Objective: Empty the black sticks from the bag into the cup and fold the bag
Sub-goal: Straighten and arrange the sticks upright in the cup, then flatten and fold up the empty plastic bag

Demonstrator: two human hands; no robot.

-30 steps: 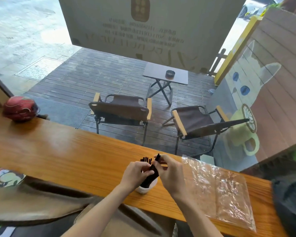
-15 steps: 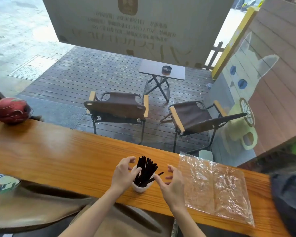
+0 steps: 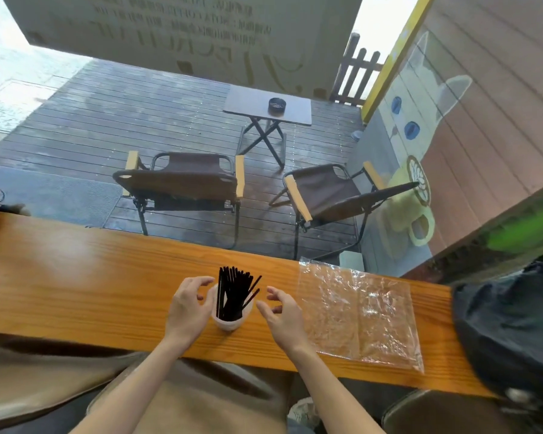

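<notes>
One white cup (image 3: 230, 321) on the wooden counter (image 3: 76, 286), and in it one bundle of black sticks (image 3: 232, 292), standing and fanned a little at the top, two or so leaning out to the right; too many and too close to count. One clear plastic bag (image 3: 358, 314), lying flat and crinkled on the counter to the right of the cup, unfolded, with no sticks showing inside it. My left hand (image 3: 190, 308) is against the cup's left side, fingers loosely curved around toward the rim, thumb above; whether they truly press the cup wall I cannot tell. My right hand (image 3: 281, 311) hovers just right of the cup, fingers spread and relaxed, holding nothing, apart from both sticks and cup, its outer side close to the bag's left edge. The cup sits nearer the counter's near edge than its far one. The bag's near corner reaches almost to the near edge; its far corner lies at the far edge. To the left of my left hand there is a long bare run of wood. One dark bag (image 3: 511, 327) crowds the counter's right end, just beyond the plastic. Past the counter: two folding chairs (image 3: 182, 180) and one small table (image 3: 267, 106) on the deck.
</notes>
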